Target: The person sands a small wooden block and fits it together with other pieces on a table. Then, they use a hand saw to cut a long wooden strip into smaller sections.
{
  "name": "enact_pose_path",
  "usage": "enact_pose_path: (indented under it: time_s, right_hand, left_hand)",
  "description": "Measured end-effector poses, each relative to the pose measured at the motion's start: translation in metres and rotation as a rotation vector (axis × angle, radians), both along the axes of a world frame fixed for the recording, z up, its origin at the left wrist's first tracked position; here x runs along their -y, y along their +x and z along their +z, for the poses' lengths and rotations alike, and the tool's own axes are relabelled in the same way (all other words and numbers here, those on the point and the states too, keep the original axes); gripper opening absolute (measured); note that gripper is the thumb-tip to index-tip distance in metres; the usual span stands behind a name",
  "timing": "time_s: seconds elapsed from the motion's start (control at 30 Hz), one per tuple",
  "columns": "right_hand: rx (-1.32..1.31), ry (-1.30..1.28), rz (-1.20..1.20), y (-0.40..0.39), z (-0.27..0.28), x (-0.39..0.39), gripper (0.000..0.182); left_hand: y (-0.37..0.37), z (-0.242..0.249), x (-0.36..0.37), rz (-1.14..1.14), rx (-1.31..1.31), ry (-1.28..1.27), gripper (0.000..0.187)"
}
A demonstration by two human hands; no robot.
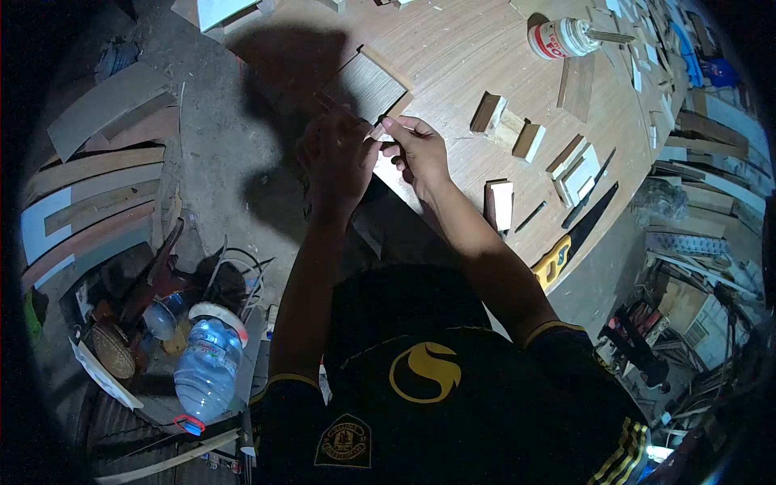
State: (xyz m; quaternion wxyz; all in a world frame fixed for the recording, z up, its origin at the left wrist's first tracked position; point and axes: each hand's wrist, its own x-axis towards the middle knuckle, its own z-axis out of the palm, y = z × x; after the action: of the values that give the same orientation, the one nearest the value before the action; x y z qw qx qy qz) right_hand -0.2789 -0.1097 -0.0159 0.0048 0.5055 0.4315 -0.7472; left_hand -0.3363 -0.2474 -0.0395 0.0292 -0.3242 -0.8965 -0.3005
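So, small pale piece (377, 130) up between both hands near the table (461, 73) edge | right hand (419, 151) pinching it, left hand (335, 153) shadowed, can't tell its grip | step: fiddly two-handed work, I'd say | next move calls for steady fingertips | grey panel (372, 85) just beyond, saw (582, 232) off right

Shirt (501, 396): black, short-sleeved
Cuffs (554, 326): thin gold edging
Emblem (432, 370): gold, curved, swooping
Badge (343, 442): gold-outlined shield crest
Stripes (625, 446): parallel, yellow
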Motion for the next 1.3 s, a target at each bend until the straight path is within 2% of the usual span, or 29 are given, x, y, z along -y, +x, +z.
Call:
enact_pose_path:
  time_s: [0.43, 0.63, 0.73, 0.83, 0.93, 1.0, 1.07, 1.17, 1.27, 1.3]
  right_hand:
    - [-0.021, -0.011, -0.006, 0.001, -0.003, 0.0, 0.036]
    - [-0.046, -0.051, -0.056, 0.003, -0.002, 0.001, 0.034]
    - [-0.042, -0.047, -0.058, 0.006, 0.006, 0.001, 0.033]
    - [-0.041, -0.014, -0.079, 0.016, 0.024, 0.005, 0.027]
    - [-0.048, -0.004, -0.028, 0.041, 0.042, 0.005, 0.021]
    - [-0.089, 0.014, -0.007, 0.065, 0.06, 0.0, 0.022]
    - [-0.096, 0.081, 0.181, 0.082, 0.091, -0.004, 0.026]
    - [-0.025, 0.138, 0.321, 0.102, 0.147, -0.017, 0.029]
    - [-0.086, 0.249, 0.464, 0.125, 0.16, -0.027, 0.029]
    - [-0.126, 0.314, 0.465, 0.13, 0.169, -0.028, 0.027]
  left_hand:
    - [-0.004, 0.0, -0.002, -0.04, -0.029, 0.042, 0.026]
    - [-0.004, 0.001, -0.005, -0.052, -0.012, 0.068, 0.028]
    - [-0.004, 0.023, -0.008, -0.081, -0.051, 0.06, 0.034]
    - [0.005, 0.025, -0.004, -0.14, -0.01, 0.059, 0.028]
    - [0.02, 0.051, 0.003, -0.286, 0.035, 0.112, 0.031]
    - [0.031, 0.078, 0.009, -0.367, -0.013, 0.044, 0.035]
    - [0.038, 0.107, 0.007, -0.526, 0.003, -0.002, 0.034]
    - [0.041, 0.149, 0.001, -0.665, -0.043, 0.052, 0.031]
    - [0.038, 0.175, -0.017, -0.809, -0.107, 0.07, 0.031]
    - [0.037, 0.179, -0.024, -0.8, 0.139, 0.125, 0.031]
